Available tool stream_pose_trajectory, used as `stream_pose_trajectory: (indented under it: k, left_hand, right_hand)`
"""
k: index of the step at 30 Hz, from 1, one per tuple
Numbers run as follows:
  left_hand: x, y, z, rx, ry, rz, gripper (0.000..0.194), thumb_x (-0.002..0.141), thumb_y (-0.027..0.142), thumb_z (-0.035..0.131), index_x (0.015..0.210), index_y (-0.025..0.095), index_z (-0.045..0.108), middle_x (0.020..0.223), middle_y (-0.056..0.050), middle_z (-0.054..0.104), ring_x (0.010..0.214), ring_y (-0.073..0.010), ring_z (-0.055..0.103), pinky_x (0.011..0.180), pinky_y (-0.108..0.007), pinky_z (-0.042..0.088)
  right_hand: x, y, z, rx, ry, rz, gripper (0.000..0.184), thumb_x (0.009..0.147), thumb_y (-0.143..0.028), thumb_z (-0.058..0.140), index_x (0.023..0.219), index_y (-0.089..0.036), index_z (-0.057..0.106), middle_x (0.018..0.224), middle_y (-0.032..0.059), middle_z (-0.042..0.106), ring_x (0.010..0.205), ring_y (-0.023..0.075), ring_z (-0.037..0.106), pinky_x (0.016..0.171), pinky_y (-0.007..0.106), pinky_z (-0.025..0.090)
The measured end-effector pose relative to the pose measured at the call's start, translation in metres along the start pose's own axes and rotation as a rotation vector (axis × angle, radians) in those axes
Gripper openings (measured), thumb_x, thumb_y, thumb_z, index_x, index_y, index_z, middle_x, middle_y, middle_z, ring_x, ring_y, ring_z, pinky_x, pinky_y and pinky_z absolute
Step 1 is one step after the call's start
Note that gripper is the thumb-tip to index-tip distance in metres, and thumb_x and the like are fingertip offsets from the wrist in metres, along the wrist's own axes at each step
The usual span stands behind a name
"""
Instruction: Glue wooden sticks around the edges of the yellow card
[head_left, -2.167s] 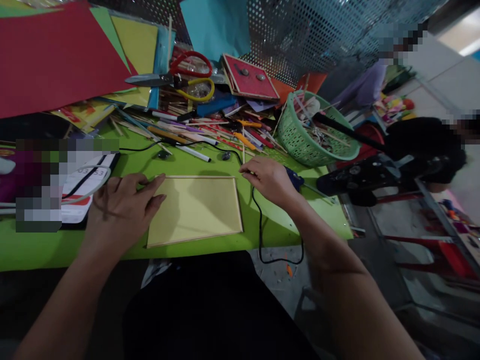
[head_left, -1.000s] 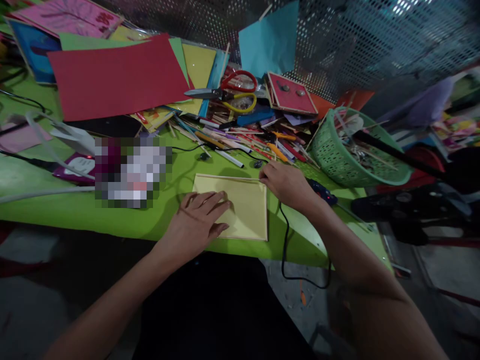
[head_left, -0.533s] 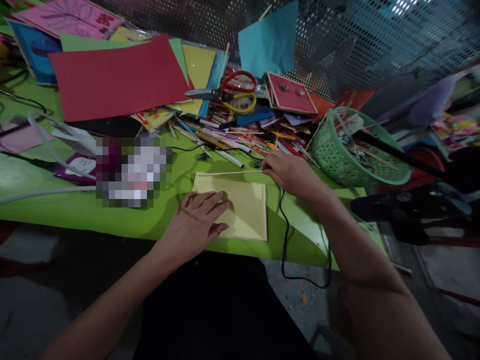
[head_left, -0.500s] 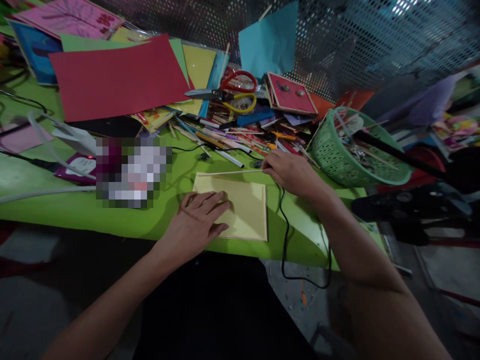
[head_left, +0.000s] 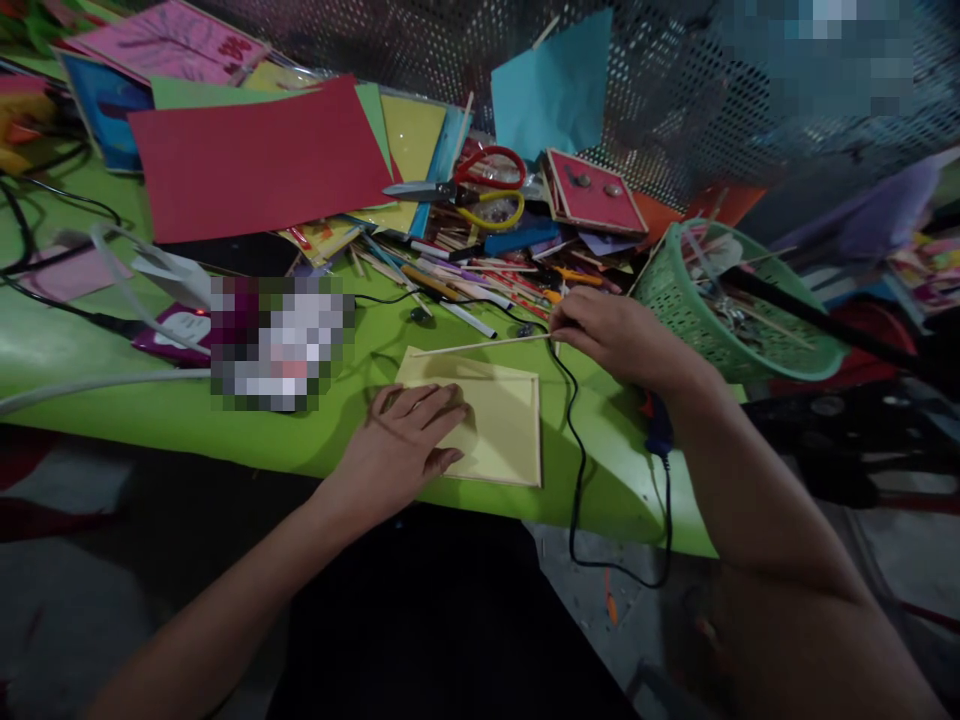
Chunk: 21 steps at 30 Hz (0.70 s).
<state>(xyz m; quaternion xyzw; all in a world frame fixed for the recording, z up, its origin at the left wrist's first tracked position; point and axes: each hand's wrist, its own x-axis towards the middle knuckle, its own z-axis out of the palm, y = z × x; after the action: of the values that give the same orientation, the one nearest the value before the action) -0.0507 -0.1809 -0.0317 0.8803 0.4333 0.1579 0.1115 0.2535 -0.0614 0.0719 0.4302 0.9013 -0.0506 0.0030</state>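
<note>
Pinching: your right hand (head_left: 600,335) holds the right end of a thin, pale wooden stick (head_left: 484,346) between thumb and fingers.
Stick: slants over the far edge of a pale-yellow rectangular card (head_left: 502,430); contact at its left end is unclear.
Lying flat: your left hand (head_left: 412,440), fingers slightly apart, rests on the card's left half.
Card: lies at the near edge of a lime-green table (head_left: 247,435).
Blue corded tool (head_left: 659,430): lies right of the card.
</note>
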Motion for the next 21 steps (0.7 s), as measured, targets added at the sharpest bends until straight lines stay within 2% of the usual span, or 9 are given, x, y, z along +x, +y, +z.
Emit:
stream_pose_trajectory:
  k: [5, 13, 17, 21]
  left_hand:
    - [0.0, -0.001, 0.0, -0.014, -0.002, 0.008, 0.041, 0.101, 0.033, 0.065, 0.141, 0.031, 0.064, 0.156, -0.007, 0.06, 0.137, -0.0298, 0.058, 0.116, -0.054, 0.043]
    - [0.0, 0.0, 0.0, -0.015, 0.021, -0.047, 0.042, 0.097, 0.036, 0.07, 0.139, 0.031, 0.067, 0.159, -0.015, 0.052, 0.149, -0.0382, 0.045, 0.115, -0.057, 0.047]
    - [0.001, 0.001, 0.0, -0.004, 0.031, -0.033, 0.041, 0.098, 0.036, 0.07, 0.138, 0.031, 0.067, 0.159, -0.015, 0.051, 0.15, -0.0376, 0.044, 0.114, -0.055, 0.048]
    - [0.0, -0.001, 0.001, 0.005, 0.031, -0.031, 0.041, 0.099, 0.038, 0.068, 0.14, 0.033, 0.064, 0.159, -0.014, 0.049, 0.152, -0.0359, 0.043, 0.115, -0.055, 0.047]
  right_hand:
    - [0.007, 0.007, 0.001, 0.035, 0.004, -0.001, 0.017, 0.101, -0.031, 0.052, 0.096, -0.021, 0.066, 0.102, 0.0119, 0.07, 0.092, 0.027, 0.063, 0.079, 0.037, 0.044]
    - [0.009, 0.015, -0.008, 0.081, -0.023, 0.004, 0.016, 0.099, -0.032, 0.053, 0.095, -0.021, 0.064, 0.1, 0.0129, 0.07, 0.092, 0.0276, 0.064, 0.082, 0.039, 0.046]
    - [0.002, 0.018, -0.013, 0.106, -0.015, 0.05, 0.014, 0.099, -0.031, 0.055, 0.093, -0.021, 0.063, 0.099, 0.0143, 0.07, 0.09, 0.0273, 0.064, 0.081, 0.041, 0.046]
    - [-0.004, 0.013, -0.002, 0.182, 0.009, 0.056, 0.014, 0.099, -0.031, 0.055, 0.092, -0.022, 0.062, 0.098, 0.0134, 0.071, 0.089, 0.026, 0.064, 0.081, 0.039, 0.046]
